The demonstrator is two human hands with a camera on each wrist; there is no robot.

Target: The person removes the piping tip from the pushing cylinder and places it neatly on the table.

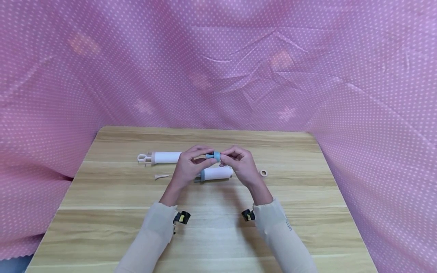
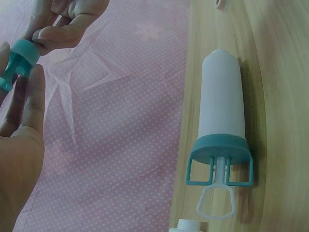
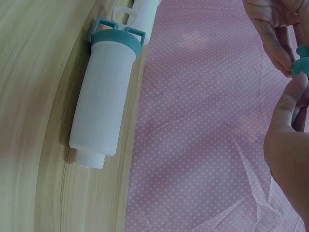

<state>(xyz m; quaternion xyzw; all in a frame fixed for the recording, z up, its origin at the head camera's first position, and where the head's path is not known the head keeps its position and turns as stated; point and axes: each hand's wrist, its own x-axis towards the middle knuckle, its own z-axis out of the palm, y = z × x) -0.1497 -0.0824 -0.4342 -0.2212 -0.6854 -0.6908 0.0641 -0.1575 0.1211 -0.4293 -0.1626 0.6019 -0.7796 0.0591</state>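
Observation:
Both hands are raised over the table around a small teal plastic piece (image 1: pixel 216 156) with a round cap-like end and a narrower, open-sided part. My left hand (image 1: pixel 189 165) pinches the narrower part between thumb and fingers. At the round end, the fingertips of my right hand (image 1: pixel 240 165) pinch the piece; they partly cover it. Below the hands lies a white plunger-type barrel (image 2: pixel 222 96) with a teal collar (image 2: pixel 221 147), two side grips and a white loop handle (image 2: pixel 216 203). Its threaded mouth (image 3: pixel 90 158) points right in the head view.
Behind the left hand lies a second white barrel (image 1: pixel 167 157) with a beige collar and loop handle. A small white tapered nozzle (image 1: pixel 161 176) is at the left, and a pale ring (image 1: pixel 263 173) at the right. Pink dotted cloth (image 1: pixel 218 76) surrounds the wooden table (image 1: pixel 112 235).

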